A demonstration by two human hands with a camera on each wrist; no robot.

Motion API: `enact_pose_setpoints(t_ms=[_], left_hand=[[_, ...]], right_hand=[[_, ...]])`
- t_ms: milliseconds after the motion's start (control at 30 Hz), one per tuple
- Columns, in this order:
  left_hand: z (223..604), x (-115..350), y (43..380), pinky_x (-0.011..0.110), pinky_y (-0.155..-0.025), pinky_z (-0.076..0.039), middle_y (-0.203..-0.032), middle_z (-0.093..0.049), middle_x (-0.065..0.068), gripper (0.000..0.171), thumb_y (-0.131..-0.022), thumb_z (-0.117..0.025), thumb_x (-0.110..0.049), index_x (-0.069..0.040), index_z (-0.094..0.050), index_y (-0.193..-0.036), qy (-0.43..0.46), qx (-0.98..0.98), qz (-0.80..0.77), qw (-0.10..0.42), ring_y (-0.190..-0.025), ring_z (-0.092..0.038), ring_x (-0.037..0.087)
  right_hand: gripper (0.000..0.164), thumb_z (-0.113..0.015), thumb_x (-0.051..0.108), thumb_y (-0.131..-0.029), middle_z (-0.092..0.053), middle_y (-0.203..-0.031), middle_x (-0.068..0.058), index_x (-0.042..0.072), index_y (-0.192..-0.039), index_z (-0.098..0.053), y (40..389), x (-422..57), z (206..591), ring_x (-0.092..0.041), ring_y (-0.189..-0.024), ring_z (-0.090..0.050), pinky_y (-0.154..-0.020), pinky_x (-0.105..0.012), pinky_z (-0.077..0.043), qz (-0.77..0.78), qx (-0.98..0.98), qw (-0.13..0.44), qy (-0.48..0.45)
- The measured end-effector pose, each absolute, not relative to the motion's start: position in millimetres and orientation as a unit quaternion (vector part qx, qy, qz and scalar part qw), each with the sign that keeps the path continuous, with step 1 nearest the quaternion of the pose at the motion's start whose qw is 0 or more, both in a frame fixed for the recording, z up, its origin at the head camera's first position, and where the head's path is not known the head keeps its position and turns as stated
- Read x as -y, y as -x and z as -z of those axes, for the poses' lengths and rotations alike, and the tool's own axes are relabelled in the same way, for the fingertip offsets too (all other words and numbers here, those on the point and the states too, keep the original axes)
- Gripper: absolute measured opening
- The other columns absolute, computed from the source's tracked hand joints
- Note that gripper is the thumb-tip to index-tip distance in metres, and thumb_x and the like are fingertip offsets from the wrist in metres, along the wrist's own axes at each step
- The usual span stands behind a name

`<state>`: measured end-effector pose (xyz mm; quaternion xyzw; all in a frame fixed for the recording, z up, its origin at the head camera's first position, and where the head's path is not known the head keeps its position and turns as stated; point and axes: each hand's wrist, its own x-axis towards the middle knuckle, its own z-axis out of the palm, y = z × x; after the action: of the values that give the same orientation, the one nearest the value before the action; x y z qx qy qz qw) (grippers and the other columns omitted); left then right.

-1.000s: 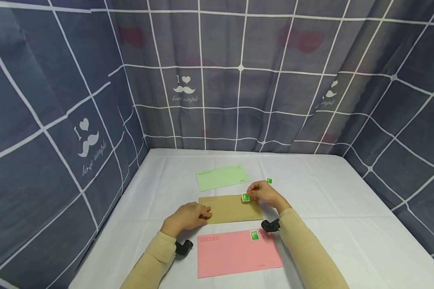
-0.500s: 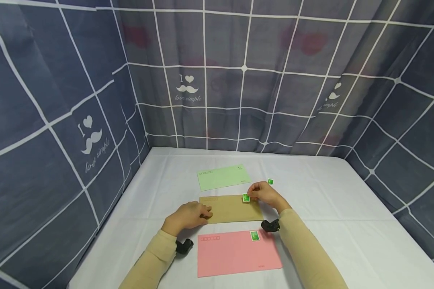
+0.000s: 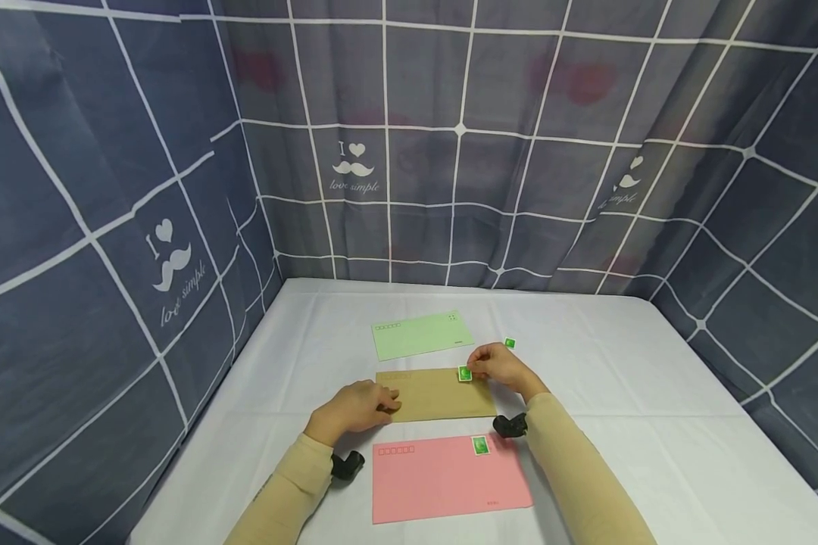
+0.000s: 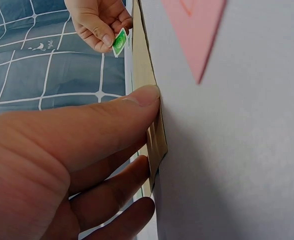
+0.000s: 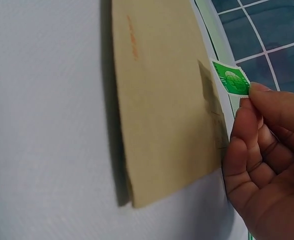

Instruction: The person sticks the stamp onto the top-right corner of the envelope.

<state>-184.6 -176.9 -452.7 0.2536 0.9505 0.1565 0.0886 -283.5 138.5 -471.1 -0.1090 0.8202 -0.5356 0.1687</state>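
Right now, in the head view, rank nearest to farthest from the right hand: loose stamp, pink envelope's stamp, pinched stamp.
1. Pinched stamp, in the right hand.
2. Loose stamp, beyond the hand.
3. Corner stamp, on the pink envelope, wearer's side.

Left hand [image 3: 351,405] resting low, right hand [image 3: 501,365] held in a pinch.
Left arm [image 3: 276,499] and right arm [image 3: 582,469] come in from the lower edge of the head view and slant inward, clad in beige sleeves [image 3: 307,463] that reach to about the wrists. The 2 hands are apart, the right a little farther forward. The left shows its back upward; seen from its wrist, the thumb [image 4: 117,106] stretches nearly straight and the fingers [image 4: 109,195] bend loosely, with gaps between them. On the right, thumb and index finger [image 5: 244,122] press toward each other at the tips, the other fingers curling in toward the palm.
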Motion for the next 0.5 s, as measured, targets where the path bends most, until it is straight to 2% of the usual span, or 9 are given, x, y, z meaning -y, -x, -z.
enact_pose_setpoints(t_ms=[200, 500], left_hand=[[451.0, 176.7, 183.6, 0.047, -0.107, -0.048, -0.14, -0.062, 0.0, 0.033, -0.089, -0.075, -0.025, -0.017, -0.074, -0.122, -0.25, -0.951, -0.158, 0.092, -0.131, -0.057, 0.029], [451.8, 178.2, 184.5, 0.046, -0.106, -0.048, -0.14, -0.063, 0.0, 0.033, -0.089, -0.075, -0.024, -0.017, -0.074, -0.121, -0.258, -0.949, -0.158, 0.086, -0.129, -0.059, 0.03]], right_hand=[[0.014, -0.064, 0.002, -0.095, -0.063, -0.078, -0.002, -0.012, -0.1, -0.064, 285.2, -137.0, 471.7, -0.014, -0.069, -0.053, -0.062, -0.026, -0.045, 0.531, -0.823, 0.168, 0.114], [0.008, -0.065, -0.001, -0.093, -0.06, -0.073, 0.0, -0.008, -0.094, -0.065, 282.6, -135.5, 469.4, -0.013, -0.067, -0.051, -0.062, -0.023, -0.045, 0.527, -0.824, 0.168, 0.118]])
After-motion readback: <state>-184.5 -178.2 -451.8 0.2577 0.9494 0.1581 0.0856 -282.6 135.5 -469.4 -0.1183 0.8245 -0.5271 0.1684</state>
